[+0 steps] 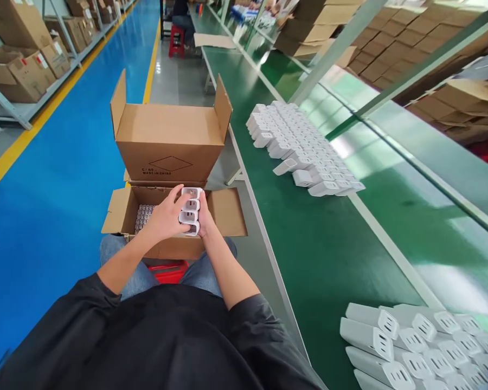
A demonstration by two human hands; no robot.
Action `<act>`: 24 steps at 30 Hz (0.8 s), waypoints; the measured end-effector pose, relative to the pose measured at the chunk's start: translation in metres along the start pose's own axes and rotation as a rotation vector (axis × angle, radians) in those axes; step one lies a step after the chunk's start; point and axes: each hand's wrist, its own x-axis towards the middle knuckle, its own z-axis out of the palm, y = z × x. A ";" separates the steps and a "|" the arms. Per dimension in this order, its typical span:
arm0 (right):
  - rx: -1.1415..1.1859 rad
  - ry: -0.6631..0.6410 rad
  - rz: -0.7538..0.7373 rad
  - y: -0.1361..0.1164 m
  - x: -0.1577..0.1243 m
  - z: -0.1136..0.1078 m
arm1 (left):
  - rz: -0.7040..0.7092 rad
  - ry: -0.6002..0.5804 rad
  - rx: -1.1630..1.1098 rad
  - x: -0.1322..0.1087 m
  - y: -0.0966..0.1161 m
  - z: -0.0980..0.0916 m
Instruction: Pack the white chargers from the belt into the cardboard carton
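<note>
Over an open cardboard box (pixel 174 248) between the knees, my two hands hold a short stack of white plastic charger housings (pixel 192 205). The hollow ends of the housings face up toward me, with slots visible inside. My left hand (pixel 167 215) grips the stack from the left, its fingers closed across the edge. Along the right side, my right hand (pixel 205 216) presses its fingers against the same housings. Inside the box, left of my left hand, rows of small pale parts (pixel 143 216) show; the hands hide the rest.
A green workbench (pixel 260 216) runs along my right. On it lie a large block of white housings (pixel 301 146) and a nearer pile of slotted white housings (pixel 423 346). The box's tall flaps (pixel 168 127) stand up ahead. Shelves with cartons (pixel 22 70) line the left; a person sits far ahead.
</note>
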 end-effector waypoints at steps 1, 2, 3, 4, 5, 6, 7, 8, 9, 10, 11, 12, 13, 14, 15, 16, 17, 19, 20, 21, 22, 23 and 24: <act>-0.020 0.012 0.013 0.009 0.006 -0.004 | -0.011 -0.021 0.002 -0.002 -0.006 0.005; -0.057 0.024 0.017 0.019 0.011 -0.009 | -0.021 -0.043 0.003 -0.004 -0.012 0.011; -0.114 0.043 0.002 0.027 0.017 -0.014 | -0.036 -0.070 0.006 -0.005 -0.020 0.017; -0.193 0.070 -0.039 0.035 0.021 -0.021 | -0.055 -0.098 0.015 -0.007 -0.028 0.023; -0.296 0.105 -0.112 0.041 0.024 -0.028 | -0.077 -0.129 0.031 -0.008 -0.037 0.030; -0.421 0.142 -0.216 0.045 0.026 -0.036 | -0.102 -0.162 0.057 -0.008 -0.047 0.038; -0.564 0.163 -0.340 0.047 0.026 -0.043 | -0.129 -0.198 0.090 -0.008 -0.057 0.045; -0.727 0.148 -0.462 0.048 0.026 -0.049 | -0.158 -0.237 0.124 -0.007 -0.067 0.053; -0.904 0.093 -0.565 0.047 0.025 -0.055 | -0.188 -0.279 0.154 -0.005 -0.077 0.061; -1.089 0.001 -0.633 0.047 0.025 -0.058 | -0.216 -0.323 0.175 -0.003 -0.085 0.068; -1.273 -0.099 -0.657 0.046 0.025 -0.060 | -0.241 -0.365 0.186 -0.001 -0.093 0.076; -1.448 -0.187 -0.636 0.046 0.028 -0.061 | -0.261 -0.403 0.188 0.002 -0.099 0.084; -1.608 -0.239 -0.580 0.049 0.032 -0.060 | -0.275 -0.435 0.184 0.004 -0.105 0.093; -1.744 -0.250 -0.504 0.052 0.038 -0.059 | -0.283 -0.459 0.176 0.007 -0.110 0.102; -1.854 -0.230 -0.420 0.058 0.046 -0.059 | -0.285 -0.479 0.162 0.009 -0.114 0.111; -1.938 -0.204 -0.341 0.065 0.055 -0.059 | -0.285 -0.495 0.144 0.011 -0.119 0.121; -2.000 -0.180 -0.278 0.073 0.064 -0.060 | -0.287 -0.509 0.121 0.012 -0.124 0.131; -2.072 -0.169 -0.197 0.090 0.085 -0.066 | -0.301 -0.533 0.058 0.014 -0.136 0.152; -2.087 -0.177 -0.173 0.098 0.095 -0.071 | -0.311 -0.543 0.020 0.014 -0.144 0.163; -2.093 -0.191 -0.153 0.106 0.105 -0.077 | -0.321 -0.552 -0.017 0.015 -0.153 0.174; -2.090 -0.207 -0.133 0.112 0.115 -0.083 | -0.330 -0.559 -0.053 0.016 -0.163 0.185; -2.081 -0.222 -0.115 0.118 0.125 -0.089 | -0.337 -0.566 -0.085 0.016 -0.173 0.195; -2.070 -0.235 -0.097 0.124 0.136 -0.096 | -0.346 -0.574 -0.112 0.018 -0.183 0.205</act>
